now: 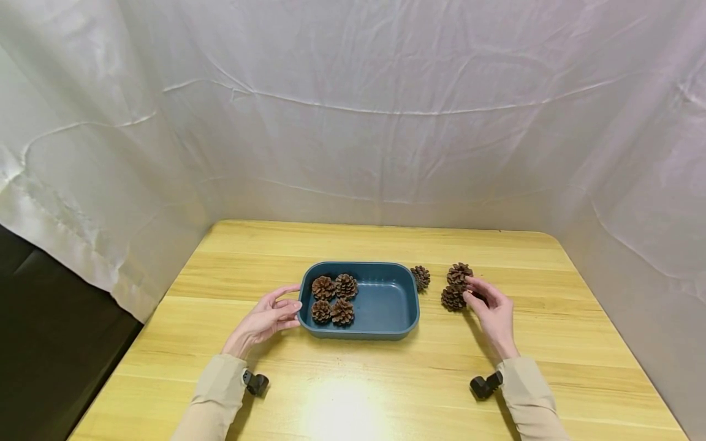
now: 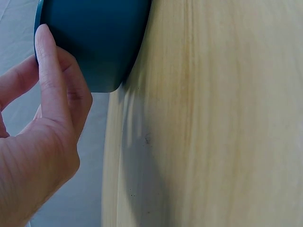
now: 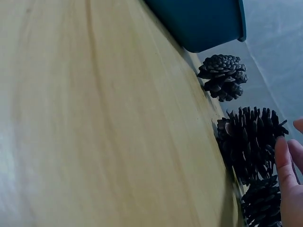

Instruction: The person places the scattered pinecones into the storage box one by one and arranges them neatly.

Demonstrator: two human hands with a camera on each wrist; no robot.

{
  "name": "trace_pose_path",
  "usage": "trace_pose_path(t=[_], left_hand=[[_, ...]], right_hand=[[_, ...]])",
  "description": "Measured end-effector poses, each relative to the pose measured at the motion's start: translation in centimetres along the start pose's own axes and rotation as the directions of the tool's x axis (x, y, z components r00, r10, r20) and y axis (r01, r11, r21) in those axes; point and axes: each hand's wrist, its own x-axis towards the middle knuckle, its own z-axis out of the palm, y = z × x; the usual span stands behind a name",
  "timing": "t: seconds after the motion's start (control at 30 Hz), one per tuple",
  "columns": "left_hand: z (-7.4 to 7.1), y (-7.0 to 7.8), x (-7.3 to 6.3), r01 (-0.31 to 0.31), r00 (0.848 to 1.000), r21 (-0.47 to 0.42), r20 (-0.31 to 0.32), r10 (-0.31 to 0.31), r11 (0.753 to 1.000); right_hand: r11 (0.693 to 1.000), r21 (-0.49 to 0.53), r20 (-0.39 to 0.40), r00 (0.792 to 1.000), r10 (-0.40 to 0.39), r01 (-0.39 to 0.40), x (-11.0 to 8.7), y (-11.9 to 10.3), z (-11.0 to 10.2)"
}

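Four pine cones [image 1: 342, 312] lie in the blue tray [image 1: 383, 301], left half; one cone [image 1: 421, 278] beside its right end; two outer cones [image 1: 453, 298] farther right; my left hand [image 1: 267, 318], fingers parted, touches its left rim; my right hand [image 1: 494, 312] touches one outer cone, pinching or not I cannot tell.

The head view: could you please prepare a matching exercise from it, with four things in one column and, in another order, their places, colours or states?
Column 1
1. Left hand
2. Right hand
3. Tray
4. Table

Column 2
A. dark blue, with four cones inside
B. yellowish wood
C. at two cones outside the tray
D. at the tray's left end

Right pairs: 1-D, 2-C, 3-A, 4-B
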Motion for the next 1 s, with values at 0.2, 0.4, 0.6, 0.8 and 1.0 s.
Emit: trace_pose_path(t=[0.2,0.4,0.6,0.8,1.0], left_hand=[[-0.05,-0.09,0.03,-0.001,1.000,0.004,-0.002,0.001,1.000],[-0.14,-0.20,0.10,-0.008,1.000,0.010,0.002,0.008,1.000],[-0.13,-0.20,0.10,-0.004,1.000,0.005,0.003,0.004,1.000],[-0.01,-0.01,0.01,-0.004,1.000,-0.015,0.007,0.005,1.000],[0.05,-0.01,0.06,-0.003,1.000,-0.003,0.000,0.003,1.000]], right_hand=[[0.998,-0.066,0.044,0.999,0.012,-0.009,0.05,-0.08,-0.23],[0.982,-0.186,0.068,0.997,0.025,-0.012,-0.01,-0.07,-0.45],[0.970,-0.241,0.085,0.996,0.006,0.015,0.04,0.07,-0.58],[0.958,-0.286,0.095,0.995,-0.005,0.032,-0.02,0.07,-0.62],[0.943,-0.332,0.124,0.992,0.013,0.030,-0.02,-0.19,-0.63]])
